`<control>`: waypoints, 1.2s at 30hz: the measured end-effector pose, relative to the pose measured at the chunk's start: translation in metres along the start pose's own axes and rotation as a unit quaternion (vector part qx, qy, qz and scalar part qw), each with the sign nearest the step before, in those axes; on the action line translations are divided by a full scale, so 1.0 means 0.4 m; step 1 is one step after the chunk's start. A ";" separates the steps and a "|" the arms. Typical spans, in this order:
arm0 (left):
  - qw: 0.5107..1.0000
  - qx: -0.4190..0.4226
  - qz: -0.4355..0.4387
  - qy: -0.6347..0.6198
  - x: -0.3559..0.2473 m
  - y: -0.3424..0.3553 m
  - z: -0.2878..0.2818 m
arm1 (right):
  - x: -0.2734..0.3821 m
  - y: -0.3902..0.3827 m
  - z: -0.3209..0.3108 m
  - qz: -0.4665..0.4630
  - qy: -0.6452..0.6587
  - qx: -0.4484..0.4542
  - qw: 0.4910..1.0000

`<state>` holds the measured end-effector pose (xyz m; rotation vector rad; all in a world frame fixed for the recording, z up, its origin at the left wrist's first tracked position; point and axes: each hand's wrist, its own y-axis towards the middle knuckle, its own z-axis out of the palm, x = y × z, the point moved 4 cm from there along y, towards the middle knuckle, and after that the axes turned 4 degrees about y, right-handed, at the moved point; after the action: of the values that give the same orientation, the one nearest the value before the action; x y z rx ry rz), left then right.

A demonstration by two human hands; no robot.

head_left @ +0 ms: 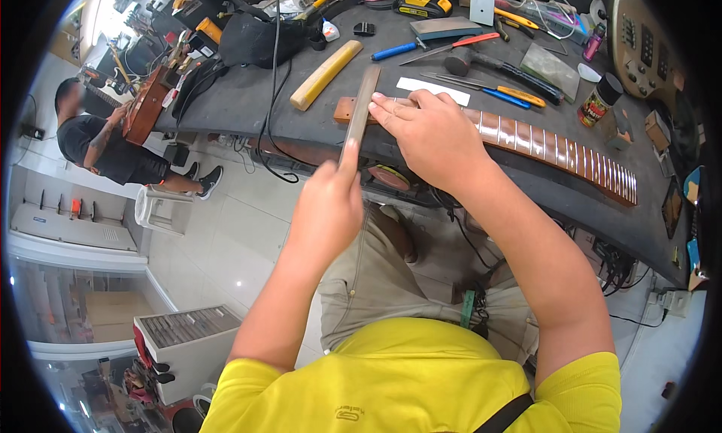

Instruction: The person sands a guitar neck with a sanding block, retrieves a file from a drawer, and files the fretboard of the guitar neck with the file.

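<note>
A guitar neck point(554, 154) with a dark fretboard and bright frets lies along the bench's front edge. Across its left end runs a long flat metal file point(365, 98), slightly blurred. My left hand point(331, 207) is closed round the file's lower end. My right hand point(432, 136) is over the neck, fingertips pressed together on the upper part of the file; its thumb is hidden. A yellow-and-wood block point(326, 75) lies left of the file. Behind the neck are a white strip point(450, 89), slim files and an orange-handled knife point(519, 97).
The dark bench point(218, 100) holds a hammer point(504, 74), spray can point(602, 98), drill battery point(420, 6) and cables. A guitar body point(639, 46) stands at right. At left another person point(105, 143) holds a wooden instrument. A drawer cabinet point(180, 335) stands low left.
</note>
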<state>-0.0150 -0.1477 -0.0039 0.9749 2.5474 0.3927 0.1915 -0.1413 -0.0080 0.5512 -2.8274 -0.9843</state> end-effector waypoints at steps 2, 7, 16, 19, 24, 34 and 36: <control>1.000 -0.021 0.009 0.001 0.003 0.026 0.008 | -0.006 -0.003 -0.002 0.014 0.035 0.017 0.999; 0.999 0.050 -0.016 -0.007 -0.003 -0.115 -0.013 | -0.021 -0.014 -0.006 0.005 0.006 0.006 1.000; 1.000 -0.006 0.029 -0.008 0.001 -0.047 0.000 | -0.026 -0.016 -0.007 0.009 0.009 0.023 1.000; 1.000 0.020 -0.012 -0.021 0.000 -0.060 -0.012 | -0.005 -0.012 -0.013 0.009 0.001 0.022 1.000; 1.000 -0.018 0.011 -0.009 0.015 0.046 0.004 | 0.004 -0.007 -0.004 0.000 0.022 0.014 1.000; 1.000 0.013 0.004 -0.027 0.012 0.066 0.005 | 0.008 0.000 -0.017 0.018 0.045 -0.012 0.999; 1.000 0.011 0.026 0.000 0.005 -0.038 -0.002 | -0.024 -0.012 -0.018 0.024 0.033 -0.015 0.999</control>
<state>-0.0255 -0.1572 -0.0095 1.0512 2.5354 0.3799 0.2035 -0.1456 -0.0050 0.5002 -2.7504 -0.9790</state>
